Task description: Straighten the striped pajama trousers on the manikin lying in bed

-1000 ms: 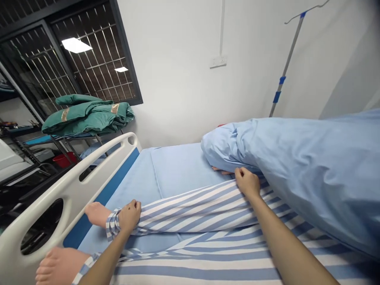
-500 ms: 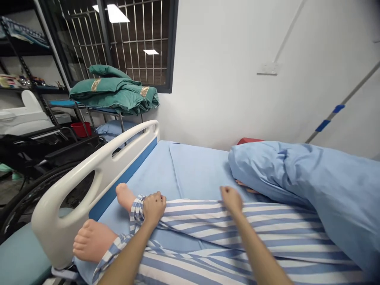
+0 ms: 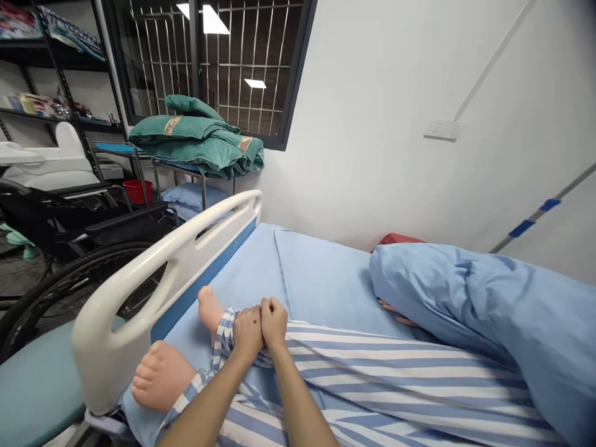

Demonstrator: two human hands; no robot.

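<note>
Blue-and-white striped trousers (image 3: 372, 360) cover two legs lying on the bed, with bare, smooth, doll-like feet at the left: the near foot (image 3: 162, 377) and the far foot (image 3: 210, 310). My left hand (image 3: 248, 332) is closed around the far trouser leg just above its bunched cuff. Right beside it, touching it, my right hand (image 3: 274, 321) is curled closed on the same trouser leg. The fingertips of both hands are hidden against the cloth.
A white bed end board (image 3: 181, 248) stands beyond the feet. Blue bedding (image 3: 465, 292) is heaped at the right, fingers showing under its edge. Behind the board are a wheelchair (image 3: 116, 233) and green folded quilts (image 3: 200, 139) on a stand. A wall lies along the far side.
My right hand has moved left along the far trouser leg, from near the knee to beside my left hand. My left hand stays near the cuff. The view has shifted slightly left.
</note>
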